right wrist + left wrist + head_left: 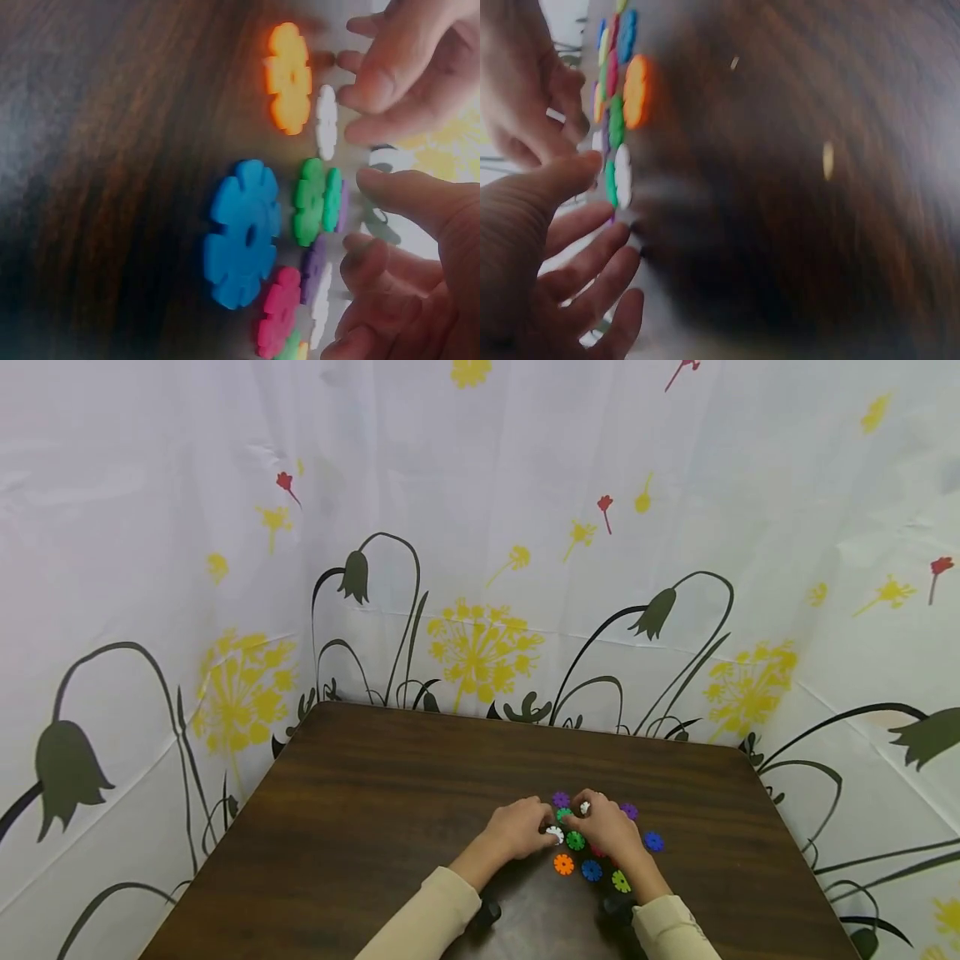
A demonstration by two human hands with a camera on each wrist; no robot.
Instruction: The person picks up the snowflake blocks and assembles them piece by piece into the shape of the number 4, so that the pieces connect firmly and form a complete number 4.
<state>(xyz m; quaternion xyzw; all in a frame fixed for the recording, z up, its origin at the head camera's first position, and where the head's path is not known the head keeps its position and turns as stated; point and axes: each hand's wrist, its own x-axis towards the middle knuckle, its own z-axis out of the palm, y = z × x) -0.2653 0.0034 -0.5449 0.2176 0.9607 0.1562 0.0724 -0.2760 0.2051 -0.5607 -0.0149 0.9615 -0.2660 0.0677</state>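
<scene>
Several flower-shaped plastic discs lie grouped on a brown table. My left hand (pixel 517 828) is at the group's left side, its thumb and fingers spread apart beside a white disc (pixel 555 834). My right hand (pixel 609 828) reaches over the group from the right, and a gap shows between its thumb and curved fingers (pixel 367 262). Another white disc (pixel 321 304) is right by those fingers. Green discs (pixel 575 841) lie between the hands. Nearest the person are an orange disc (pixel 563 864), a blue disc (pixel 592 870) and a lime disc (pixel 621 882). The right hand partly hides a red disc (pixel 278 311).
Purple discs (pixel 561 799) lie at the group's far side, and a second blue disc (pixel 654 841) sits right of the right hand. The wooden table (pixel 360 827) reaches back to a white curtain (pixel 465 485) printed with flowers.
</scene>
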